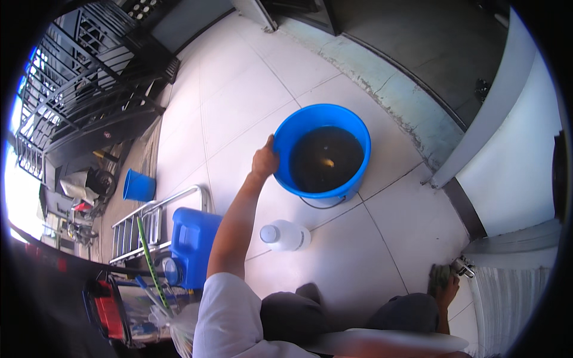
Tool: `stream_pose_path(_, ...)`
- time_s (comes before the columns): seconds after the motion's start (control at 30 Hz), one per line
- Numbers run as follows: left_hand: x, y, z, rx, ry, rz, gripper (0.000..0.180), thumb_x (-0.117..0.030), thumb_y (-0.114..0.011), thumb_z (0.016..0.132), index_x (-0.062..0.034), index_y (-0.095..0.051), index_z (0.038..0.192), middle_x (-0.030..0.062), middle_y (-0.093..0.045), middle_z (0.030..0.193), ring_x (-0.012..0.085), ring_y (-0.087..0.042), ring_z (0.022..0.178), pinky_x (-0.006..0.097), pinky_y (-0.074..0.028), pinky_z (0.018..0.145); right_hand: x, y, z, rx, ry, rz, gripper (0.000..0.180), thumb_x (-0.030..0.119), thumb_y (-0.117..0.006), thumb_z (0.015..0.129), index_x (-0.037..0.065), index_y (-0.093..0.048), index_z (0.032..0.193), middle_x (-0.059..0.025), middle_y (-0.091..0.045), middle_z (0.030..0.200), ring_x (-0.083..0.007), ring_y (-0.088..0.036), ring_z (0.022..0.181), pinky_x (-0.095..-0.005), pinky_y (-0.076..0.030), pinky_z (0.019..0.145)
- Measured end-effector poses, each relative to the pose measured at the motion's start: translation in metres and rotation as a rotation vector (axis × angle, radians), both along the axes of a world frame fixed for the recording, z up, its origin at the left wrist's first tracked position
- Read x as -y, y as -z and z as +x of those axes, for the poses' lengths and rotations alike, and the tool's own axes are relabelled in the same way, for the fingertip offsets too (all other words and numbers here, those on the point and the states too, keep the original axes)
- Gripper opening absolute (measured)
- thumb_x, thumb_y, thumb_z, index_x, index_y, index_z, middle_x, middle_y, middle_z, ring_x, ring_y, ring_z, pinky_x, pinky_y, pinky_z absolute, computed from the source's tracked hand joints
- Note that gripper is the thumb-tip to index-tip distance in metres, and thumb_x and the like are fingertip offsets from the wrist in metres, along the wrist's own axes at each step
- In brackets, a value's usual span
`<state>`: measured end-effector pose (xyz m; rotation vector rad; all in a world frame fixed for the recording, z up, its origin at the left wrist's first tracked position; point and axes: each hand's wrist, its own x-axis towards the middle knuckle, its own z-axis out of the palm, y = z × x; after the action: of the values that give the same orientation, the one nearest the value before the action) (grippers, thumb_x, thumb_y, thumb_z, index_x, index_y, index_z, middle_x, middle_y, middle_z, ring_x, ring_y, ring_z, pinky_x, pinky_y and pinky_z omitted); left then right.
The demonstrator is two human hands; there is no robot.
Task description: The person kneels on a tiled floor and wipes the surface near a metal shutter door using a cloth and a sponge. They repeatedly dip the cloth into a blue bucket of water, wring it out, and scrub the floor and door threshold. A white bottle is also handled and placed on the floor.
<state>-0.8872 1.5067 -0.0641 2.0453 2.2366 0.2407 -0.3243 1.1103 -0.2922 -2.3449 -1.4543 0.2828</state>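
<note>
Smooth tiles (245,83) are bearing a round bucket (286,135). Left grip (265,161) is pinching its rim (322,106); right grip (447,291), a rough green pad (439,277).

Vivid blue was the bucket (291,138) on my feed! Its liquid (316,176) was dark brown, the bottle (291,236) white, tiles (412,221) pale, dark-gridded!
</note>
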Motion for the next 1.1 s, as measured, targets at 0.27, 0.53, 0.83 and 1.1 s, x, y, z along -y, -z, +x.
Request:
stream_pose_path(0.27, 0.077, -0.015, 0.003, 0.536, -0.126, -0.168, 0.065, -0.010, -0.045, 0.082, 0.0068, -0.016, 0.138, 0.0185, -0.063, 0.063, 0.0233, -0.063, 0.047, 0.031, -0.053, 0.042, -0.232, -0.151, -0.080, -0.873, -0.321, 0.576, 0.051, 0.001, -0.052, 0.064, -0.004, -0.050, 0.115, -0.0105, -0.059, 0.101, -0.0174, -0.057, 0.095, -0.0304, -0.044, 0.087)
stream_pose_path(0.53, 0.095, -0.021, -0.003, 0.813, -0.116, -0.127, 0.067, -0.019, -0.055, 0.085, 0.0059, -0.023, 0.138, 0.0153, -0.065, 0.072, 0.0181, -0.063, 0.050, 0.027, -0.049, 0.041, -0.354, -0.359, -0.208, -1.054, -0.621, 0.528, 0.050, 0.037, -0.049, 0.093, -0.002, -0.048, 0.124, -0.0098, -0.059, 0.112, -0.0155, -0.053, 0.105, -0.0287, -0.038, 0.094)
stream_pose_path(0.83, 0.094, -0.005, -0.006, 0.780, -0.058, -0.046, 0.063, -0.015, -0.052, 0.083, 0.0080, -0.027, 0.136, 0.0134, -0.063, 0.071, 0.0160, -0.062, 0.051, 0.026, -0.047, 0.044, -0.427, -0.308, -0.332, 0.101, -0.980, 0.261, 0.039, 0.030, -0.040, 0.088, 0.000, -0.064, 0.081, -0.0191, -0.062, 0.101, -0.0361, -0.054, 0.102, -0.0428, -0.044, 0.083)
stream_pose_path(1.1, 0.092, 0.006, -0.003, 0.557, -0.041, 0.026, 0.063, -0.023, -0.050, 0.083, 0.0092, -0.031, 0.133, 0.0136, -0.064, 0.065, 0.0291, -0.065, 0.065, 0.039, -0.050, 0.063, -0.443, -0.197, -0.397, 0.306, -1.394, -0.464, 0.028, 0.016, -0.052, 0.083, 0.000, -0.062, 0.104, -0.0174, -0.061, 0.109, -0.0369, -0.058, 0.098, -0.0473, -0.047, 0.080)
